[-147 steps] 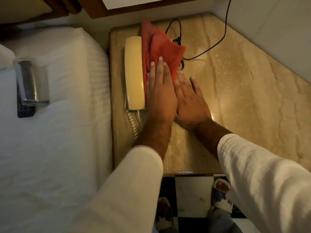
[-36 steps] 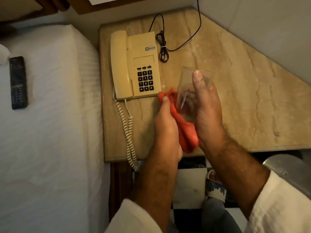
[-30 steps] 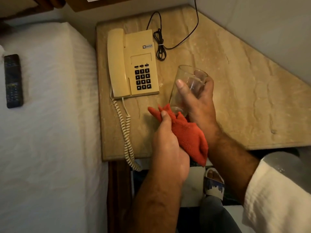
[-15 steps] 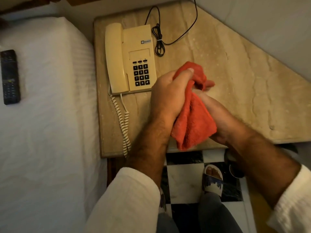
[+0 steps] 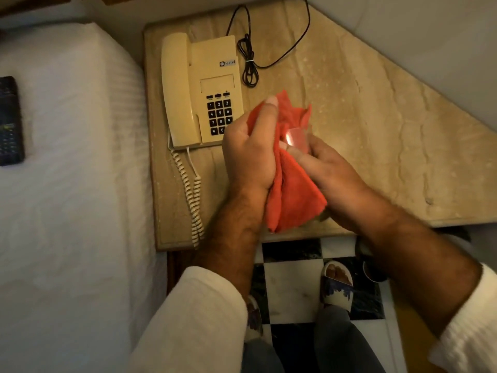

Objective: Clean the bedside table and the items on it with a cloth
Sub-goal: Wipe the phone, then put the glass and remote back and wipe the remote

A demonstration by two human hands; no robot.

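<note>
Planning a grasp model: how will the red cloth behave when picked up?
Likely floppy: the red cloth hangs in folds below the left hand. Probably light, since it bunches freely round the glass. Its fuzzy surface should resist slipping.

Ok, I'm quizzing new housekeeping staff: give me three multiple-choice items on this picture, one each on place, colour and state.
1. Where does the black rectangular remote control lie? A) marble table B) white bed C) floor
2. What colour is the soft cleaning cloth gripped by the left hand? A) blue B) red C) white
3. The cream plastic telephone has its handset: A) on its cradle B) held to an ear C) dangling by its cord
Answers: B, it lies on the bed; B, the cloth in the left hand is red; A, it rests along the telephone's left side.
</note>
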